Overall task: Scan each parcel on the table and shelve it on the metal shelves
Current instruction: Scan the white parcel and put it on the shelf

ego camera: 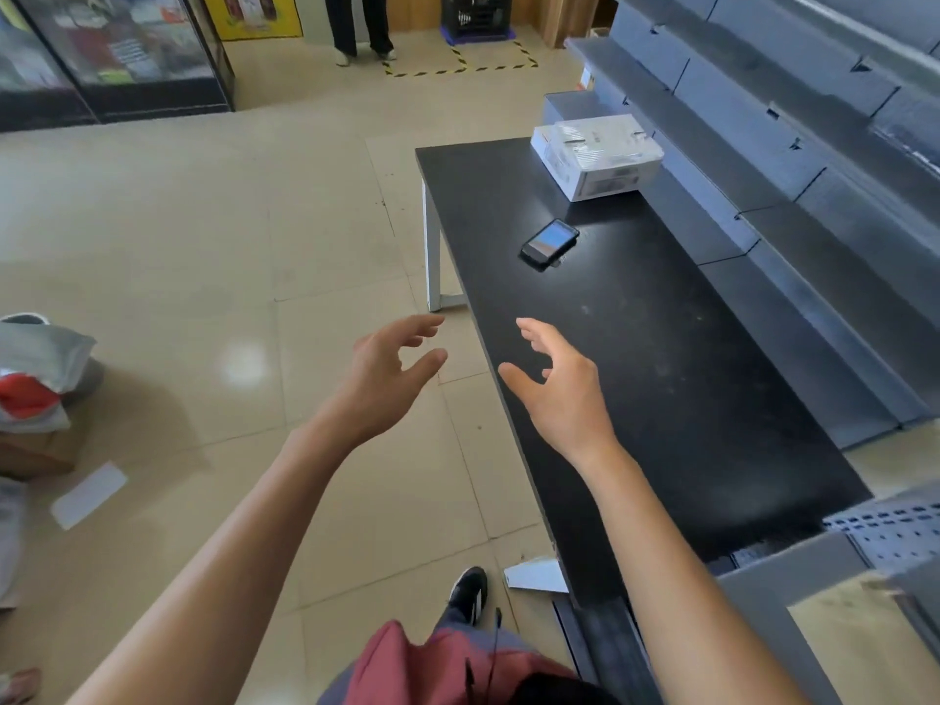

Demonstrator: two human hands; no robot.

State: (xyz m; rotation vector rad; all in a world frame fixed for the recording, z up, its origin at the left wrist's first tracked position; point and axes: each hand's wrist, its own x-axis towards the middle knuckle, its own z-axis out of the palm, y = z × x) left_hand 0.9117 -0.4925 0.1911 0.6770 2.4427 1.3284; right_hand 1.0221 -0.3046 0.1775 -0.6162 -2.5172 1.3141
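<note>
Tiled shop floor, black table (pixel 661 379) against grey metal shelves (pixel 763 160). Left hand (pixel 391 379) and right hand (pixel 564 394) spread, empty. White parcel (pixel 597 155) at far end, scanner (pixel 549 244) nearer. Risk: grabbing parcel unscanned; knocking scanner off edge.

Parcel (pixel 597 155) behind scanner (pixel 549 243) on table (pixel 661 374)

Tiled floor (pixel 203 221). Pile of bags (pixel 40 379) on a cardboard box far left of the hands, white paper slip (pixel 89 493) beside it. Glass display case (pixel 117 48) far ahead-left. 1 person's legs (pixel 358 22) and a black crate (pixel 475 15) far ahead.
</note>
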